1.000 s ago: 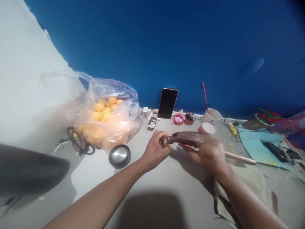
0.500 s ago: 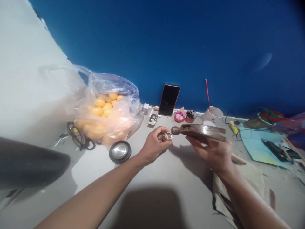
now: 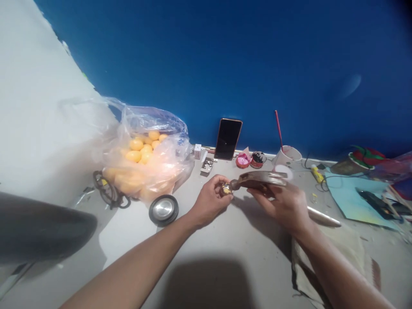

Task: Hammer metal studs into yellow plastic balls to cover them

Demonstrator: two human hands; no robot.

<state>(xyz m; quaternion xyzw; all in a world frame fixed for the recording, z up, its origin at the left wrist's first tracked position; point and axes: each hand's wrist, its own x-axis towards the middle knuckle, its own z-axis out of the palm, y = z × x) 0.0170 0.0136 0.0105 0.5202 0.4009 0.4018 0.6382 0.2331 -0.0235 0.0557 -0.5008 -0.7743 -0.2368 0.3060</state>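
My left hand [image 3: 210,199] is closed, its thumb and fingers pinching a small, round, shiny gold-and-silver piece [image 3: 226,188]. What that piece is I cannot make out. Wrapped round a worn metal hammer [image 3: 260,178] is my right hand [image 3: 286,208], gripping it close under the head. The hammer lies sideways, its round face pointing left and its handle sticking out to the right below my wrist. That face meets the edge of the shiny piece, or nearly so; the exact contact is too small to tell. A black-rimmed metal disc [image 3: 163,210] lies left of my left hand.
A clear plastic bag [image 3: 177,146] of yellow egg-shaped things stands back left. By the blue wall are a phone [image 3: 228,138], two small red tubs and a white cup [image 3: 291,155] holding a red stick. A cloth [image 3: 347,244] lies under my right forearm, a light-blue sheet [image 3: 347,199] beyond.
The hammer has moved left and slightly down, bringing its round face from a small gap up to the shiny piece. My left hand keeps its pinch. The view has shifted slightly.
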